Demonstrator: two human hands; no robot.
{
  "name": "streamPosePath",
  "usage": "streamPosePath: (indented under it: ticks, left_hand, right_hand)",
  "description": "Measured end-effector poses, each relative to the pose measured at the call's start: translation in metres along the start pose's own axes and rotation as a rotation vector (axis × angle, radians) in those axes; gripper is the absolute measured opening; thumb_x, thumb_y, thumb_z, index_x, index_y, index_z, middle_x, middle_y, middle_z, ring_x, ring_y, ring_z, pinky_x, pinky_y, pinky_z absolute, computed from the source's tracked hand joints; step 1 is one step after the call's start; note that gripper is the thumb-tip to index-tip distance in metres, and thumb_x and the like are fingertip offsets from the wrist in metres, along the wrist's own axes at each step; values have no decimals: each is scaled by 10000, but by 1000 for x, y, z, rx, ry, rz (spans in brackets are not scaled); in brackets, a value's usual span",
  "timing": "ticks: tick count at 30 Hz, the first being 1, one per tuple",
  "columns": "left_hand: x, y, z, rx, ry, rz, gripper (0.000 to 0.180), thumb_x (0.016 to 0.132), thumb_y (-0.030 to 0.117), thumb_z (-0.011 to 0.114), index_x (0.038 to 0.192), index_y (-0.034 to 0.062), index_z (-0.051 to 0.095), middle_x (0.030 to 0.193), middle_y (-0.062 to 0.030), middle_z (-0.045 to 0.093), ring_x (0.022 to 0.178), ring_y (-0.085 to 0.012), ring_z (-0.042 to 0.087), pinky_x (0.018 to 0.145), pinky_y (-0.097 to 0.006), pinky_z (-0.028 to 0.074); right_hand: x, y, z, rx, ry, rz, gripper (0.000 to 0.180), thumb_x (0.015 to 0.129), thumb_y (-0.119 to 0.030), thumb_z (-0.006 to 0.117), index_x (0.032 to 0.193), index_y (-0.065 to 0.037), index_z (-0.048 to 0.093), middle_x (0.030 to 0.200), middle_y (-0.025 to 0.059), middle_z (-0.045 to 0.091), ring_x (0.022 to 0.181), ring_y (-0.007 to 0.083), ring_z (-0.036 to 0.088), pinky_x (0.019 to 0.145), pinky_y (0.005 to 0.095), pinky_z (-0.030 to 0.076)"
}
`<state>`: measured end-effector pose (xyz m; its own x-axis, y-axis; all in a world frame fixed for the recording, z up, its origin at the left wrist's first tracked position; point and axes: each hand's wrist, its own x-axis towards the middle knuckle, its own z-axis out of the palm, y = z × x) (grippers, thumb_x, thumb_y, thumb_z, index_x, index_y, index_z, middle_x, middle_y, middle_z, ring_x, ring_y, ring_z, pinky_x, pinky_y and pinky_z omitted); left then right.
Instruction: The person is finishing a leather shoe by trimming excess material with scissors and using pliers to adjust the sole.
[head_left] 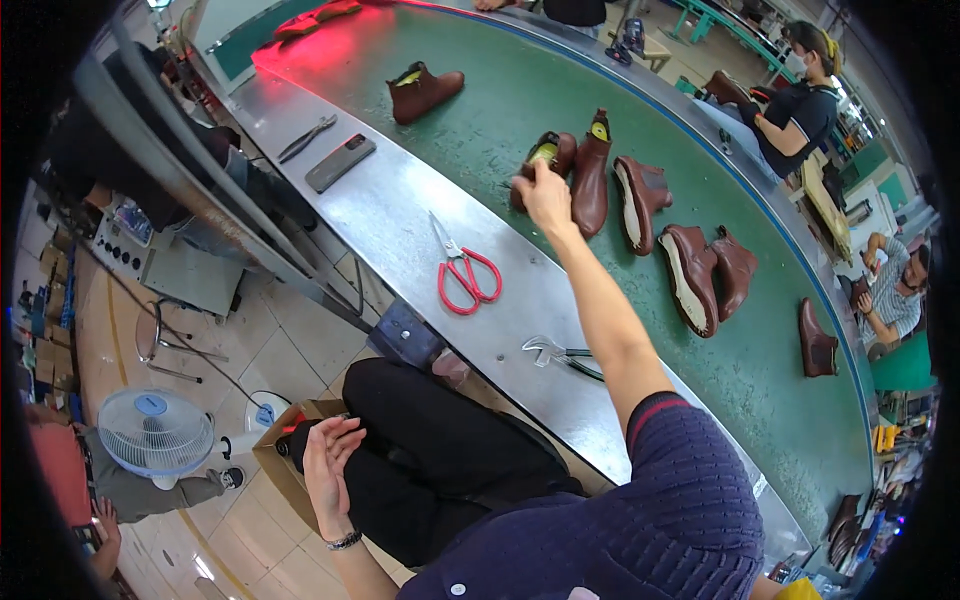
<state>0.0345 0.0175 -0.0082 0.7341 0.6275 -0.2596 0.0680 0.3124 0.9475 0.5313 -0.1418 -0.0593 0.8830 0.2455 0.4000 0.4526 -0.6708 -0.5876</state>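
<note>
My right hand (547, 200) reaches over the green conveyor belt (480, 110), its fingers closed at the top opening of a brown ankle boot (566, 150) with a yellow-green lining. Part of that boot is hidden behind the hand. Right beside it another brown boot (590, 190) lies with its toe toward me. Above my lap, next to an open cardboard box (283, 462), my left hand (330, 465) is raised with nothing in it and its fingers loosely apart.
On the metal ledge lie red-handled scissors (466, 278), an adjustable wrench (545, 350), a phone (341, 163) and pliers (307, 138). Several more brown boots (690, 275) rest along the belt. A fan (155, 432) stands at left. Co-workers (800, 115) sit across the belt.
</note>
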Motion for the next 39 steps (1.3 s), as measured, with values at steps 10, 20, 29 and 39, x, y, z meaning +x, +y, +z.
streamPosePath:
  ticks: [10,20,29,39]
  left_hand:
    - [15,48,22,344,-99,196,444,879,128,693,1276,12,531,1171,-101,638,1033,-162,610,937,-307,468]
    - [26,76,48,550,-353,574,1176,673,90,839,1543,84,48,1587,-112,191,1436,-218,261,1146,-347,259]
    - [8,15,12,99,-256,486,1180,686,-22,808,1544,108,8,1592,-98,162,1426,-191,259,1142,-337,266]
    - [-13,6,4,10,-169,462,1159,692,1,815,1542,86,31,1589,-104,166,1431,-190,246,1144,-340,262]
  right_hand:
    - [37,-143,-164,731,-200,-32,286,878,-281,700,719,-85,563,581,-43,480,467,35,436,417,199,320]
    - [-88,-297,-167,905,-1034,-183,367,857,-235,724,629,-87,476,488,-49,432,391,20,381,371,202,243]
    - [-133,-333,-88,884,-1320,-194,393,902,-228,688,617,-108,446,503,-53,411,405,19,349,383,196,225]
    - [-131,-297,-82,847,-974,-132,378,1001,-332,489,1153,-12,619,584,-14,498,493,60,477,471,203,385]
